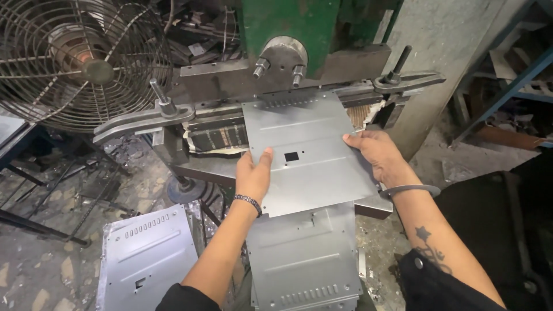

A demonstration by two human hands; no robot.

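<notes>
Nearest the camera, two dark sleeves are seen at the bottom, and both are cut off by the edge. A flat grey metal sheet (pixel 305 259) is laid low between the arms, and its top part is hidden under another sheet. A second pile of grey sheets (pixel 147 256) is seen to the left, above the dirty floor (pixel 40 230); what it rests on cannot be made out.

A little farther, a grey metal plate (pixel 305 151) with a small square hole is held flat by both hands. Its left edge is gripped by the left hand (pixel 253 173), with the thumb laid on top and the fingers hidden below. Its right edge is gripped by the right hand (pixel 377 154), with the fingers curled over the side.

The far end of the plate is pushed under the green press machine (pixel 288 34). The top of the machine is cut off. Two long grey clamp bars (pixel 141 120) are seen at its sides.

Farthest on the left, a round wire fan (pixel 80 57) is seen, partly cut off.
</notes>
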